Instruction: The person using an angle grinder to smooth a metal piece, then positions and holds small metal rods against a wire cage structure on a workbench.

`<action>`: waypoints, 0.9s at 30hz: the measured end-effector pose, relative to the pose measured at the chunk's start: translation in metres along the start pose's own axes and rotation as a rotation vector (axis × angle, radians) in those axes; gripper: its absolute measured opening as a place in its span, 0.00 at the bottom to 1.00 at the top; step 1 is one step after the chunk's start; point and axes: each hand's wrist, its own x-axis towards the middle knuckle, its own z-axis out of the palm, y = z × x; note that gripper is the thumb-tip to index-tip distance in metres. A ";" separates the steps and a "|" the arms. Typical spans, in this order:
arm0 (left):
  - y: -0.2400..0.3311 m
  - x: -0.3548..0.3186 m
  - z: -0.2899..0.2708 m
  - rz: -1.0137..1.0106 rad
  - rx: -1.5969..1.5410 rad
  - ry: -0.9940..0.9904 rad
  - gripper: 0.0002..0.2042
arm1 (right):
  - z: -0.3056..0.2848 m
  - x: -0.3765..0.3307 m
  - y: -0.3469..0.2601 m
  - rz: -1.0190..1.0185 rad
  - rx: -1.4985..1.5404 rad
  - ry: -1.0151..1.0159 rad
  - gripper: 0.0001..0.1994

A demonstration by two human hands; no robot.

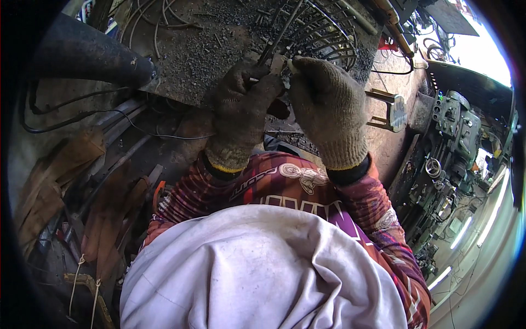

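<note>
Both my hands wear dirty knitted work gloves and are close together above the near edge of a worktable point(230, 33). My left hand point(241, 104) is closed around a small flat brownish piece point(278, 63), which sticks up past its fingertips. A thin dark bar point(282, 32) slants up and away just beyond these fingers; whether they grip it too is hidden. My right hand point(329, 104) is pinched beside the piece, with a small pale tip point(292, 67) showing at its fingers. What that tip belongs to cannot be made out. A ribbed round metal basket-like frame point(334, 41) lies just beyond.
Dark grit and bits of metal cover the tabletop. A thick dark pipe point(98, 57) juts in from the left, with cables point(159, 22) behind it. To the right stand a metal stool point(392, 109) and a large machine point(455, 137). Brown cloths point(60, 170) hang at lower left.
</note>
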 end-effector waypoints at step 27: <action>0.011 0.002 -0.004 0.011 0.045 -0.033 0.12 | 0.006 0.000 -0.005 0.020 0.042 0.004 0.09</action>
